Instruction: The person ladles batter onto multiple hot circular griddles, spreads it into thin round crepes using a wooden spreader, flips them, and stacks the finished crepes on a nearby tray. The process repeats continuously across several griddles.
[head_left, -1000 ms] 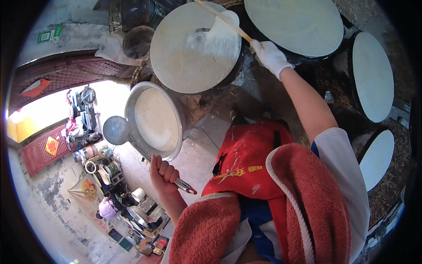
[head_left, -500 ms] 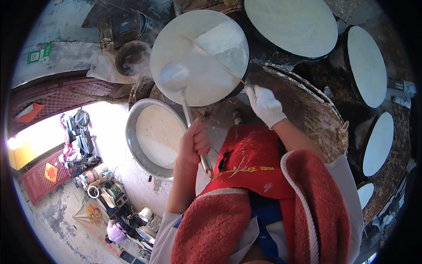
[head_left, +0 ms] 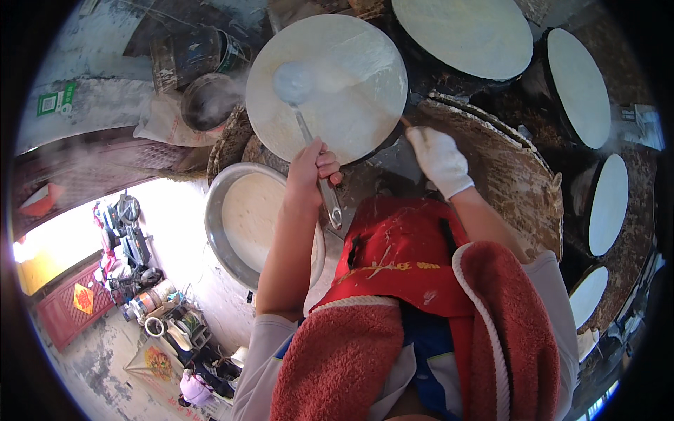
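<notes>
My bare left hand (head_left: 314, 170) grips a long metal handle whose round ladle head (head_left: 293, 83) rests over a large pale-coated round griddle (head_left: 361, 70) under drifting steam. My white-gloved right hand (head_left: 437, 160) is closed on a thin wooden stick (head_left: 404, 121) at the griddle's lower right edge; its far end is lost in the steam. Below left, partly behind my left forearm, a wide metal basin (head_left: 216, 223) holds cream-coloured batter (head_left: 244, 228). My red apron (head_left: 393, 245) shows beneath my hands.
More pale round griddles (head_left: 463, 35) curve along the top and right. A crusted curved board (head_left: 505, 168) lies right of my glove. A dark round pot (head_left: 207, 102) stands back left. At lower left, a person in lilac (head_left: 193, 386) is among stacked clutter near a scooter (head_left: 130, 238).
The ladle has moved from over the basin up onto the griddle with my left hand. My right hand has dropped lower with the stick, and steam has thickened.
</notes>
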Demonstrator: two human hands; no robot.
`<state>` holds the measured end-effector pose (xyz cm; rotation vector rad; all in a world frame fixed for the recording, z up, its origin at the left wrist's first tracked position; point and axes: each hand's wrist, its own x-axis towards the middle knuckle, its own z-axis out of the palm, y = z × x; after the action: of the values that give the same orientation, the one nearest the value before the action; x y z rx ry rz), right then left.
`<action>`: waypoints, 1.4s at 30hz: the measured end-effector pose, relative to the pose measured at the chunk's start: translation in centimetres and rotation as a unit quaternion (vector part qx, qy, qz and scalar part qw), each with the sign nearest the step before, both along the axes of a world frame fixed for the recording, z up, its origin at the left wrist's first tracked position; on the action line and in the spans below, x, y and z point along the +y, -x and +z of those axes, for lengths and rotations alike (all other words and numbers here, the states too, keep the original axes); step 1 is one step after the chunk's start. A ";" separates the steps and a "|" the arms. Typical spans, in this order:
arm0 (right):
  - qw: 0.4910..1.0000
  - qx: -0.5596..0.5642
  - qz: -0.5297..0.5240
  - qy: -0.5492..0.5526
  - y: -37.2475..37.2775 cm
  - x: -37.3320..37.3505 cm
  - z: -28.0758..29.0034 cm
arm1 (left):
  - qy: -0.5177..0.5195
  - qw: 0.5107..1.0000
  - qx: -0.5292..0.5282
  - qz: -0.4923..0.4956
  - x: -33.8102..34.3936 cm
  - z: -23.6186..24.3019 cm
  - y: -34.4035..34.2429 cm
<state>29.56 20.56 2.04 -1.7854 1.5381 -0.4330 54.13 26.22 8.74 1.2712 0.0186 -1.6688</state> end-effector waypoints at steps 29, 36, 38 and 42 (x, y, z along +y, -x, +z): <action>0.985 -0.088 -0.138 -0.055 7.2 14.7 1.2 | 0.280 0.928 0.041 -0.245 7.4 10.8 -1.3; 0.815 -0.171 -0.546 0.090 21.9 28.7 -0.8 | -0.097 0.900 -0.017 -0.425 7.3 14.3 11.5; 0.744 -0.097 -0.652 0.107 26.5 35.2 -0.6 | -0.147 0.841 0.311 -0.417 7.6 11.9 17.0; 0.670 0.079 -0.731 0.102 34.6 50.1 1.4 | -0.258 0.794 0.366 -0.411 11.6 8.1 26.8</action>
<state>-5.07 70.63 3.40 -0.2454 2.8841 -1.2072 27.32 37.82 16.81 0.9483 0.4811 -3.0108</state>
